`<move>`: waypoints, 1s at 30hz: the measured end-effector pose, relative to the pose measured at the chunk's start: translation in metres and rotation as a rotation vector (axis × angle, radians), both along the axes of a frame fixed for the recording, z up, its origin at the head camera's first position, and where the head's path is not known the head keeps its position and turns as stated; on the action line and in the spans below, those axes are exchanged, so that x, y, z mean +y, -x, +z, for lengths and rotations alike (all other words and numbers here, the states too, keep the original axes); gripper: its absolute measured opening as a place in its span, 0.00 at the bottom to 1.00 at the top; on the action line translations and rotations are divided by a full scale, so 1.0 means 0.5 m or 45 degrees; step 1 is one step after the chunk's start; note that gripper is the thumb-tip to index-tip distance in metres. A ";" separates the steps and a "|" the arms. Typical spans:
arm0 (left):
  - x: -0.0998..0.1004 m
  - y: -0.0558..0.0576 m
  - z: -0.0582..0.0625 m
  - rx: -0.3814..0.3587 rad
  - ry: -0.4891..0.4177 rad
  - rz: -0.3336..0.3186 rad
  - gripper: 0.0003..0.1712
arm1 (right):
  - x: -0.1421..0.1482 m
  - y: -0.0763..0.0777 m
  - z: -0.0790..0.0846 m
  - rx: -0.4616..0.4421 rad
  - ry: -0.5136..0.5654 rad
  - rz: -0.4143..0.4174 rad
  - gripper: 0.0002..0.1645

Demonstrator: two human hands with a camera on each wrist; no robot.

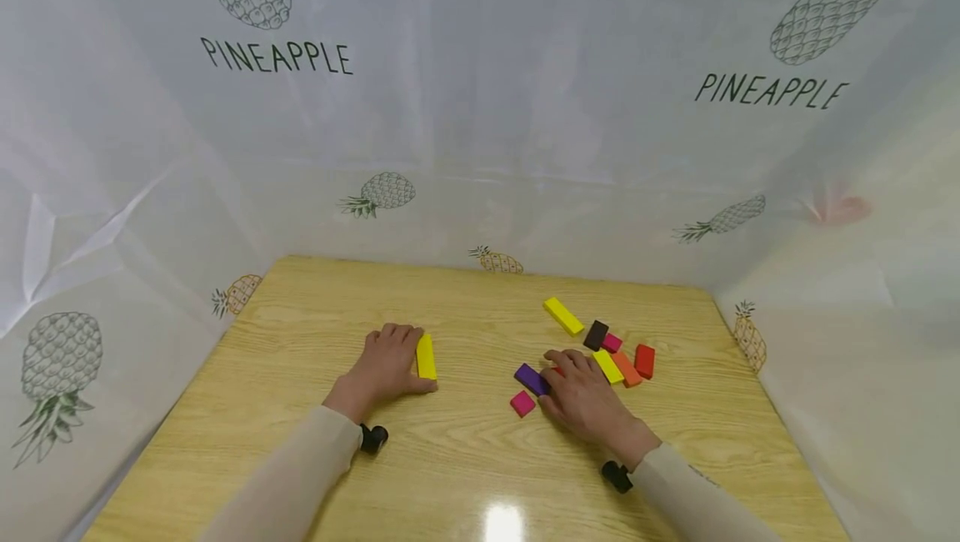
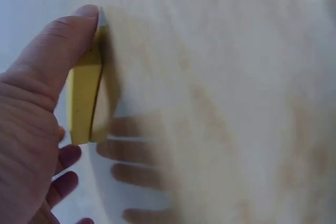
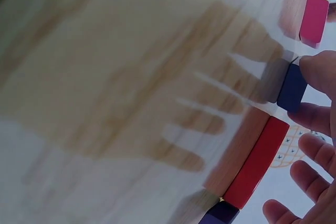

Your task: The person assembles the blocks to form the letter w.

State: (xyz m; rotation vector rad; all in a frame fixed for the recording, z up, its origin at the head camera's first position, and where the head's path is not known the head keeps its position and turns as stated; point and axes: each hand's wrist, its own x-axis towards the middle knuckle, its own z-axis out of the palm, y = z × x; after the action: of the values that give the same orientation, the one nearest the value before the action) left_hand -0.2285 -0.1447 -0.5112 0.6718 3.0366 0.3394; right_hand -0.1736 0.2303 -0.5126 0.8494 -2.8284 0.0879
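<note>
Blocks [image 1: 607,367] on table [image 1: 465,450], mostly right

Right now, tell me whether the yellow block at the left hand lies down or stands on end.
Lying down: the head view shows the yellow block stretched lengthwise along the table, at the left hand.

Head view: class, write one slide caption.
Left hand holding a yellow block, right hand among coloured blocks on a wooden table.

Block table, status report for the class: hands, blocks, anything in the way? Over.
Left hand holding a yellow block. Right hand at purple block, grip unclear. Magenta block, red block close by, possibly crowding.
</note>
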 end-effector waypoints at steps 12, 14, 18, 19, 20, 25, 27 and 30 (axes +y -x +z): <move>-0.001 -0.006 -0.019 -0.045 -0.126 -0.006 0.48 | 0.001 0.000 0.000 -0.002 0.017 0.006 0.24; -0.001 -0.007 -0.020 -0.046 -0.134 -0.002 0.48 | 0.001 -0.001 0.000 0.002 0.013 0.004 0.24; -0.004 -0.009 -0.018 -0.052 -0.147 0.013 0.47 | -0.002 -0.001 0.001 0.010 0.011 0.007 0.25; -0.004 -0.010 -0.018 -0.054 -0.151 0.016 0.47 | -0.003 -0.001 0.001 0.011 0.014 0.010 0.25; -0.005 -0.010 -0.017 -0.056 -0.156 0.019 0.47 | -0.003 0.000 0.001 0.010 0.017 0.014 0.25; -0.007 -0.012 -0.014 -0.069 -0.181 0.025 0.47 | 0.000 0.007 0.001 -0.003 0.011 0.051 0.27; -0.008 -0.012 -0.013 -0.075 -0.194 0.024 0.47 | 0.003 0.013 0.004 -0.013 0.001 0.086 0.27; -0.010 -0.013 -0.012 -0.079 -0.206 0.025 0.47 | 0.004 0.026 0.013 -0.027 -0.007 0.150 0.28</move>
State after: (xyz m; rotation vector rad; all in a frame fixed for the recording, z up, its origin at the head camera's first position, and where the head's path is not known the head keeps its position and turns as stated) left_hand -0.2219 -0.1495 -0.5172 0.6257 2.9817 0.5999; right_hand -0.1868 0.2322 -0.5060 1.0219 -2.7973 0.1060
